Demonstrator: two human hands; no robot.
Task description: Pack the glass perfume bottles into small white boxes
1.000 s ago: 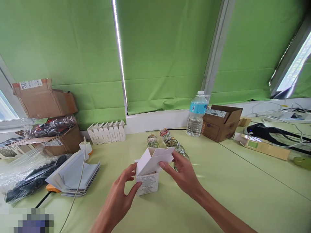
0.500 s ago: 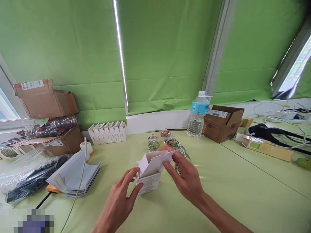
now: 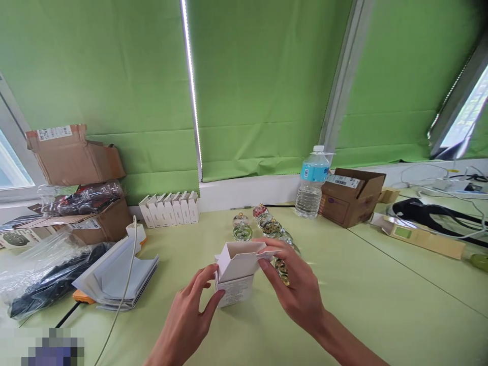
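Pinching white box (image 3: 237, 291), front (image 3: 241, 293) seemingly text-printed — left grip (image 3: 189, 307) loosely on it, right grip (image 3: 297, 290) closed on flap (image 3: 269, 255).

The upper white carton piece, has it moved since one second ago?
Yes. Against the row of white boxes, the upper white carton piece is lower in view and less tilted.

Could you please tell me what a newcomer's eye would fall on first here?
Probably the broad green blinds filling the background. Next, at the lower centre, the left hand steadies a small printed white box, while the right hand pinches a flap of the white card piece at its top. Just beyond them, shiny round ornaments sit on the pale green table.
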